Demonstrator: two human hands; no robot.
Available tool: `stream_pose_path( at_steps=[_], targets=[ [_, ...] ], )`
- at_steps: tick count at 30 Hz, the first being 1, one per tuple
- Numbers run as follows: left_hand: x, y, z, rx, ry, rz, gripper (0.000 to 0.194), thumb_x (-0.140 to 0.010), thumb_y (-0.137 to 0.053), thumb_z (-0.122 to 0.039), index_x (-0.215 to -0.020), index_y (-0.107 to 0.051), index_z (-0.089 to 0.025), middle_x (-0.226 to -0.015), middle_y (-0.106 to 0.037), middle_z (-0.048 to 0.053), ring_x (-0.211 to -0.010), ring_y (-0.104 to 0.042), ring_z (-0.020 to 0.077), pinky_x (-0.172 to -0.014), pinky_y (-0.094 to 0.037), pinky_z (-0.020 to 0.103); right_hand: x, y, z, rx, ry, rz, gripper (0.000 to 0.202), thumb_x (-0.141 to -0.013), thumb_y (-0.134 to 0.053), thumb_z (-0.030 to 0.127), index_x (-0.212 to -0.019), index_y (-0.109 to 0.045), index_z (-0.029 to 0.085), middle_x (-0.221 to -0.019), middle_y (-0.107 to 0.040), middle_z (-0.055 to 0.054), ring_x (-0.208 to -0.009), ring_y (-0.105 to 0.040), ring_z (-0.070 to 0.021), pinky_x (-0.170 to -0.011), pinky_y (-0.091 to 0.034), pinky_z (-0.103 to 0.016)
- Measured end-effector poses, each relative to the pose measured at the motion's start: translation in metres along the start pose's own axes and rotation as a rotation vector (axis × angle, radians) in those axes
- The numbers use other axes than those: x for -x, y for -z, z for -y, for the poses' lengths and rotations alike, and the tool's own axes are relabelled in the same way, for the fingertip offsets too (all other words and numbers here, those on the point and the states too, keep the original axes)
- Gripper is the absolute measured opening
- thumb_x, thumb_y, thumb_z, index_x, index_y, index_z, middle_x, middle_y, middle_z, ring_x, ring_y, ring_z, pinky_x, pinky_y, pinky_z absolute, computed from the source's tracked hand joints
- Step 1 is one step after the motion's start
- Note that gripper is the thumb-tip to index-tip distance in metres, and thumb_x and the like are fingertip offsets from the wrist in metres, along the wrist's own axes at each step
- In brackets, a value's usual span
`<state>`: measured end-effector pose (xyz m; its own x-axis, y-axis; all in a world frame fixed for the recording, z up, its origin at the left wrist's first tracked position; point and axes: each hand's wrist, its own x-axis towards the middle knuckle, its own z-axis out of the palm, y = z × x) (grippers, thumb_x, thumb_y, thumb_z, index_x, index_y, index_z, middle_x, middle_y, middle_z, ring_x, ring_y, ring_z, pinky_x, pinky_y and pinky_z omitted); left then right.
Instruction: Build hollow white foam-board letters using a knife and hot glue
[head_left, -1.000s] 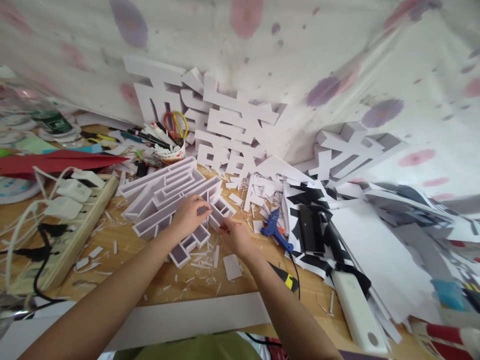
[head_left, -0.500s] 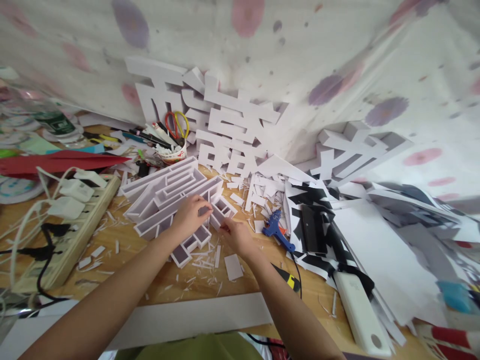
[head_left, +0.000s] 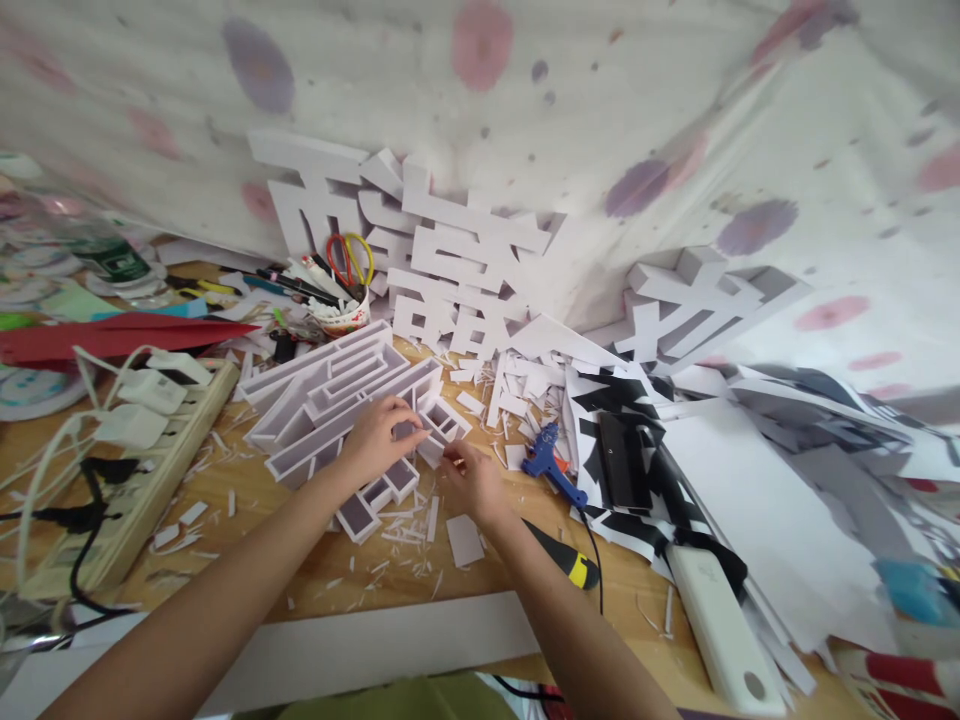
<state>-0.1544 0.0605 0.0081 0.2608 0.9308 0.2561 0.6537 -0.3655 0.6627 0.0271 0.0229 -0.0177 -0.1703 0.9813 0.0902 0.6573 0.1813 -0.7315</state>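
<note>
"How far along is the frame (head_left: 349, 402)?"

"Well advanced, I'd judge. It lies on the desk (head_left: 322, 585) in front of the person, its upright walls standing in slanting rows. The top is open, with channels and small cells showing. Whether any wall is left to add, I can't tell."

"And the hands?"

"Both are at its right part. The left hand (head_left: 386, 435) is over the cells, fingers curled, thumb near the fingertips; I can't tell if it pinches anything. The right hand (head_left: 474, 480) is at the outer corner, thumb and forefinger nearly together. It may have hold of the wall there, but the tips are too small to be sure."

"Anything further along?"

"The white blocks (head_left: 465, 250) against the curtain (head_left: 562, 60) look more complete, with plain faces outward. The glue gun (head_left: 553, 465) lies on the right, out of hand."

"What about containers?"

"The cup (head_left: 343, 320) behind the frame holds scissors (head_left: 348, 262), pens and white scraps. The bottle (head_left: 112, 260) at far left is too blurred to show its contents. In the frame, greyish floor shows in several cells; the hands hide others."
</note>
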Motion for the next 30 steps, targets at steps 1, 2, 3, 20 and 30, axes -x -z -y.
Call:
stream_pose_path(
  at_steps=[1,2,3,20,30],
  targets=[
    [0.0,0.002,-0.003,0.057,-0.004,-0.013,0.021,-0.076,-0.058,-0.039,-0.074,-0.063,-0.019,-0.085,-0.055,0.004,-0.089,-0.053,0.0203,-0.081,-0.043,0.035,0.001,0.004,0.002,-0.024,0.025,-0.039,0.014,-0.079,-0.049,0.016,-0.083,-0.062,0.02,-0.077,-0.065,-0.003,-0.066,-0.058,-0.014,-0.063,-0.043,-0.024],
    [0.0,0.004,-0.006,0.122,0.0,-0.003,0.023,-0.077,-0.057,-0.041,-0.074,-0.062,-0.018,-0.087,-0.056,0.005,-0.089,-0.054,0.02,-0.079,-0.044,0.034,0.002,0.009,0.004,-0.046,0.066,-0.073,0.016,-0.081,-0.048,0.018,-0.085,-0.063,0.02,-0.08,-0.065,-0.004,-0.07,-0.058,-0.0151,-0.066,-0.044,-0.026],
    [0.0,0.006,-0.01,0.193,0.021,0.037,0.026,-0.078,-0.055,-0.043,-0.076,-0.061,-0.018,-0.089,-0.057,0.005,-0.088,-0.055,0.0195,-0.077,-0.045,0.033,0.002,0.015,0.008,-0.066,0.116,-0.1,0.017,-0.083,-0.047,0.019,-0.086,-0.064,0.02,-0.083,-0.065,-0.005,-0.075,-0.058,-0.0162,-0.069,-0.045,-0.028],
    [0.013,-0.007,-0.028,1.0,0.357,0.472,0.057,-0.057,-0.077,-0.03,-0.109,-0.056,-0.019,-0.11,-0.062,0.01,-0.104,-0.057,0.0239,-0.088,-0.048,0.043,0.063,0.083,-0.038,0.494,-0.164,0.312,0.033,-0.065,-0.07,0.033,-0.092,-0.057,0.019,-0.097,-0.06,-0.007,-0.093,-0.056,-0.0246,-0.074,-0.041,-0.031],
    [0.016,-0.015,-0.032,1.04,0.314,0.312,0.052,-0.057,-0.076,-0.026,-0.104,-0.054,-0.021,-0.117,-0.056,0.009,-0.113,-0.051,0.0249,-0.095,-0.044,0.045,0.055,0.086,-0.027,0.228,-0.036,0.221,0.012,-0.081,-0.052,0.028,-0.09,-0.056,0.02,-0.091,-0.058,-0.006,-0.081,-0.056,-0.0184,-0.073,-0.042,-0.029]
  ],
)
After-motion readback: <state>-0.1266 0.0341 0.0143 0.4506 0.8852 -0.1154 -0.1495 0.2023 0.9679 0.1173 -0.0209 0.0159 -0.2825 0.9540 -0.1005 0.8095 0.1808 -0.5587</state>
